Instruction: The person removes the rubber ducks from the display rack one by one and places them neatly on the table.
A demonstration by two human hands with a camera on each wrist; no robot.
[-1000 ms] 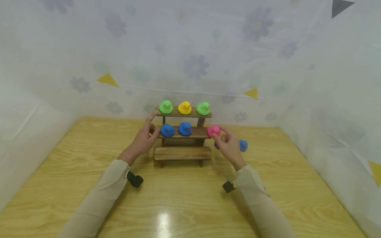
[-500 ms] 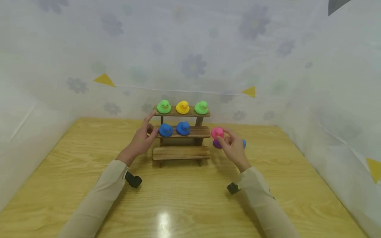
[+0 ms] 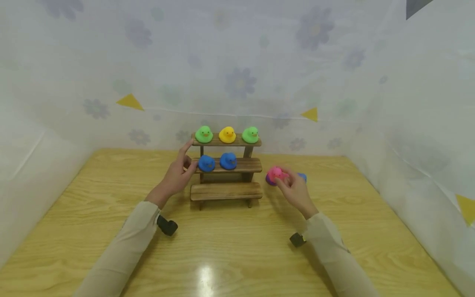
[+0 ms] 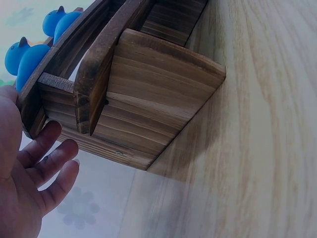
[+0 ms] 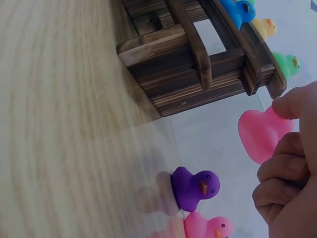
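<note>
My right hand [image 3: 297, 192] pinches a pink rubber duck [image 5: 262, 134] between thumb and fingers, right of a three-tier wooden stand [image 3: 226, 192]. A purple duck [image 5: 193, 188] and another pink duck [image 5: 208, 226] sit on the table below it. In the head view the held duck partly covers the purple one. At the stand's left end is my left hand [image 3: 174, 177], its index fingertip at the top tier and thumb at the middle tier. Its other fingers hang loosely bent [image 4: 52, 158]. Two blue ducks [image 3: 206, 163] [image 3: 228, 161] sit on the middle tier.
Along the top tier are a green duck [image 3: 204, 134], a yellow duck [image 3: 227, 135] and another green duck [image 3: 250, 135]. A blue duck [image 3: 302, 177] lies partly hidden behind my right hand. A flowered sheet [image 3: 237, 53] hangs behind the wooden table [image 3: 230, 247].
The pink duck has left the right end of the middle tier in my right hand, moving right and down towards the purple duck. My left hand stays at the stand.
</note>
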